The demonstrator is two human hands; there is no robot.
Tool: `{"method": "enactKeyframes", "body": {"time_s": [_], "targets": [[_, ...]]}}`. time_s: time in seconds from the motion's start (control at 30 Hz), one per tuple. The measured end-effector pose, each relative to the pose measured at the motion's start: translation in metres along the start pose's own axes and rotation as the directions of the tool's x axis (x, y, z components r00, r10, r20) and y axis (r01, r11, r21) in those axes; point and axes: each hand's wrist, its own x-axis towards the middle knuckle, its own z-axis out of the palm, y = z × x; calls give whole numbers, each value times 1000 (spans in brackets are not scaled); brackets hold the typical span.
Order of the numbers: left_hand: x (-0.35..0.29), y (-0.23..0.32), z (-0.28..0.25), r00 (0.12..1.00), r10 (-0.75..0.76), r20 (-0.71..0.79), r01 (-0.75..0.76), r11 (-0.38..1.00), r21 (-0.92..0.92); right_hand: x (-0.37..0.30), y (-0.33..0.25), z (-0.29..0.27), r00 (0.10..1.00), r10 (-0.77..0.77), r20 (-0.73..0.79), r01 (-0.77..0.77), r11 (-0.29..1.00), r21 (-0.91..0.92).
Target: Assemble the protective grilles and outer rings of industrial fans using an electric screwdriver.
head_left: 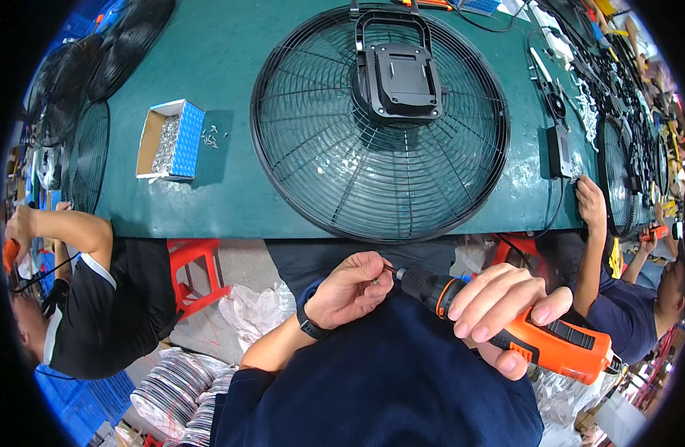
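Note:
My right hand (pixel 502 305) is wrapped round an orange and black corded electric screwdriver (pixel 569 346), which points left over my lap. At its tip my left hand (pixel 351 289) is closed in a pinch, with a small metal screw (pixel 376 281) showing between the fingers. The screwdriver's bit reaches the left fingertips; whether it touches the screw I cannot tell. Beyond my hands a large round black fan (pixel 342 160) lies on the green table, its wire grille spread out. A black motor housing (pixel 403 78) with a bracket sits on the grille towards the far side.
An open blue box (pixel 187 141) full of screws stands left of the fan, with several loose screws (pixel 212 137) beside it. A small black device (pixel 559 151) with a cable lies to the right. People work on both sides, near red stools (pixel 197 276).

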Motion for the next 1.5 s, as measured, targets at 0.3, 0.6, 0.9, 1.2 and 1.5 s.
{"method": "enactKeyframes", "body": {"time_s": [0.3, 0.6, 0.9, 1.2, 1.5], "targets": [[2, -2, 0, 997, -54, -62, 63, 988, 139, -5, -5, -2, 995, 37, 93, -41, 998, 37], [17, -12, 5, 990, -47, -131, 44, 999, -29, -6, -2, -4, 991, 108, 81, -94, 983, -158], [27, -18, -9, 998, -40, -54, 38, 998, -40, 3, 13, -15, 976, 171, 133, -144, 971, -188], [30, -18, -15, 997, -16, -76, 14, 999, -34, 10, 27, -5, 971, 234, 49, -218, 953, -212], [21, -7, -23, 977, 155, -146, -139, 984, 112, 32, 45, -5, 897, 295, 328, -231, 948, -220]]}}
